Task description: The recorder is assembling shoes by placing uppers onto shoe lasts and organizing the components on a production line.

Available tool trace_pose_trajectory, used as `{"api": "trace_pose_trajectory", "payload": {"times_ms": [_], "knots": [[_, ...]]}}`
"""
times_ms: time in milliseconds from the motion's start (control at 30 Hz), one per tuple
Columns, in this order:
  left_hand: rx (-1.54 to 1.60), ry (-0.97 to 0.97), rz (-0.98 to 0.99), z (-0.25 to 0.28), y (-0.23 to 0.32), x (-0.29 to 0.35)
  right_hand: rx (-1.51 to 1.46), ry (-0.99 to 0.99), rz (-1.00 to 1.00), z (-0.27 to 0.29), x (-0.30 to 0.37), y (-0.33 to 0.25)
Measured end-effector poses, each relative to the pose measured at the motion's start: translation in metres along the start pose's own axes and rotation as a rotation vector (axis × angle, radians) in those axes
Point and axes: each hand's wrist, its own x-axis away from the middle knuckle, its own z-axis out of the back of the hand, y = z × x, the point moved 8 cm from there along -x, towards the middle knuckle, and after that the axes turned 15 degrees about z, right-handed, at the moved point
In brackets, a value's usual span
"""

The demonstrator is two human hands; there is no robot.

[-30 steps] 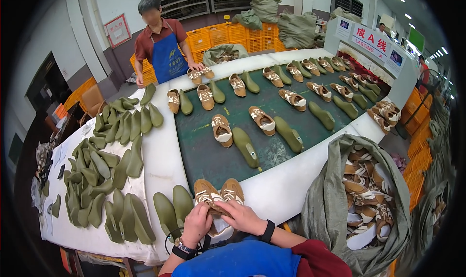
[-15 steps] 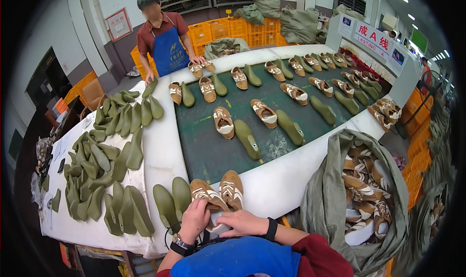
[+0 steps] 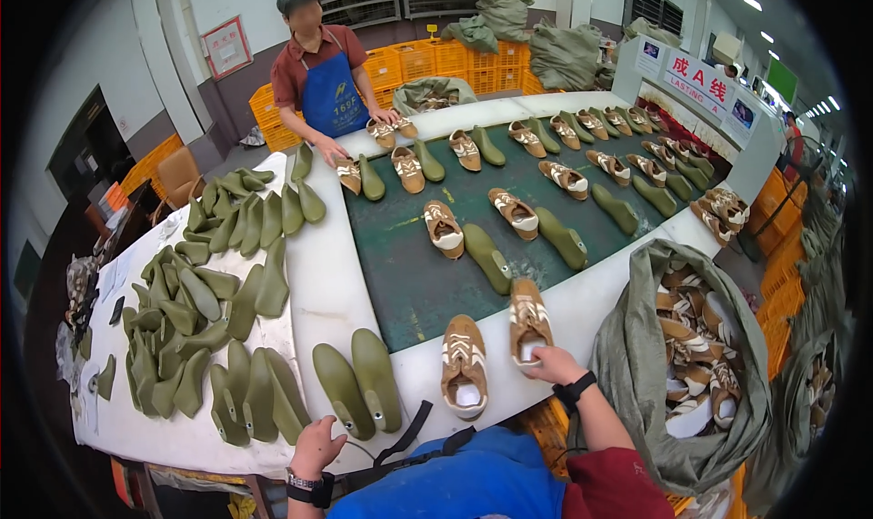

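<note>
My right hand [image 3: 556, 367] grips the heel of a brown shoe [image 3: 530, 314] with white stripes, its toe toward the green belt. Left of it, a matching brown shoe [image 3: 465, 360] rests untouched on the white ledge, toe pointing away. My left hand [image 3: 316, 444] is empty, thumb apart from the fingers, just short of the heel ends of two olive-green shoe lasts. One is the left last [image 3: 342, 387]; beside it lies the right last [image 3: 376, 374]. A black strap [image 3: 406, 435] lies between my hands.
Many green lasts [image 3: 186, 319] crowd the white table at left. Shoes and lasts line the green belt [image 3: 409, 283]. A grey-green sack [image 3: 627, 374] of shoes stands at right. Across the belt, a co-worker in a blue apron [image 3: 335, 96] has hands at shoes.
The two shoes, close together before, now stand apart farther right. My right hand went right with one; my left hand left the shoe and moved left. The co-worker's hand shifted from lasts to a shoe.
</note>
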Motion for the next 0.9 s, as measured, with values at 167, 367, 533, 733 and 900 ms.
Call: {"api": "trace_pose_trajectory", "payload": {"times_ms": [167,367,533,733,900], "knots": [[0.056,0.019,-0.034,0.008,-0.042,0.003,0.19,0.111,-0.109,0.034,0.0,-0.04],[0.085,-0.004,-0.113,0.005,-0.036,-0.019,0.054,0.088,0.304,-0.01,-0.073,-0.229],[0.045,-0.023,-0.212,-0.007,-0.012,-0.035,0.06,-0.211,0.274,-0.132,-0.106,-0.293],[0.092,-0.063,-0.269,-0.032,-0.014,-0.05,0.111,0.018,0.219,-0.139,-0.15,-0.279],[0.165,-0.262,-0.272,-0.041,-0.02,-0.065,0.292,0.103,0.095,-0.106,-0.247,-0.214]]}}
